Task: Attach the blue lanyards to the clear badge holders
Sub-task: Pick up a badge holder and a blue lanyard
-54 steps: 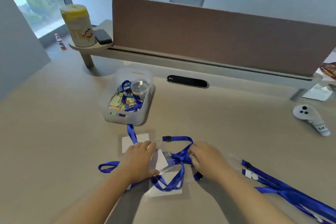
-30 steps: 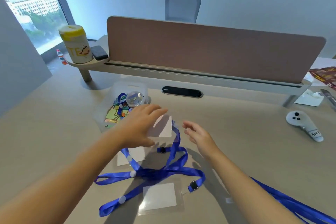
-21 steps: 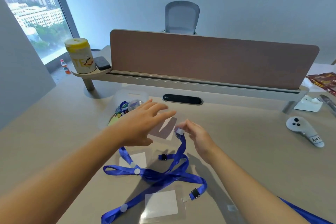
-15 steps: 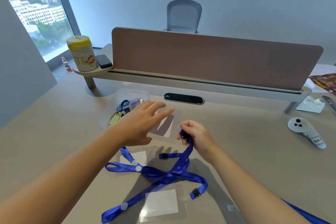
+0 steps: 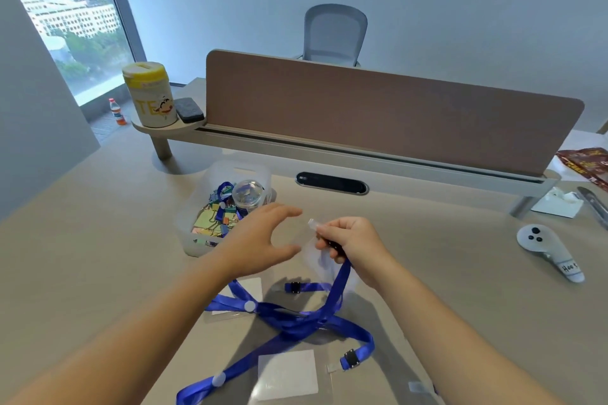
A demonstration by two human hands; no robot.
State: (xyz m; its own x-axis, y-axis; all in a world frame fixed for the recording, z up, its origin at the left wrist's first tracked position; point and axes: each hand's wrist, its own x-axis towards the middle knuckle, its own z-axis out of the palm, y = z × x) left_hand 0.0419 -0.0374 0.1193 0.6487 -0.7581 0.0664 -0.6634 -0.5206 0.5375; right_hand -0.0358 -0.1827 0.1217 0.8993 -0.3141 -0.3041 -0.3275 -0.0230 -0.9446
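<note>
My right hand point(image 5: 355, 245) pinches the black clip end of a blue lanyard point(image 5: 339, 286) above the desk. A clear badge holder point(image 5: 317, 261) hangs at its fingers, and its small clear tab sticks up at the fingertips. My left hand point(image 5: 260, 240) hovers just left of that holder with fingers spread and nothing in its grip. The lanyard drops to a tangle of blue lanyards point(image 5: 296, 320) on the desk. Two more clear holders with white cards lie there, one near me point(image 5: 286, 375) and one point(image 5: 251, 288) partly under a strap.
A clear bin point(image 5: 197, 240) of coloured clips and a small jar stands behind my left hand. A white controller point(image 5: 543, 246) lies at right. The brown divider point(image 5: 378, 118), its shelf with a yellow-lidded canister point(image 5: 149, 94), and a cable slot point(image 5: 330, 182) close off the back.
The clear holder has passed from my left hand to my right hand, which has closed on the lanyard clip. My left hand has opened and drawn slightly left.
</note>
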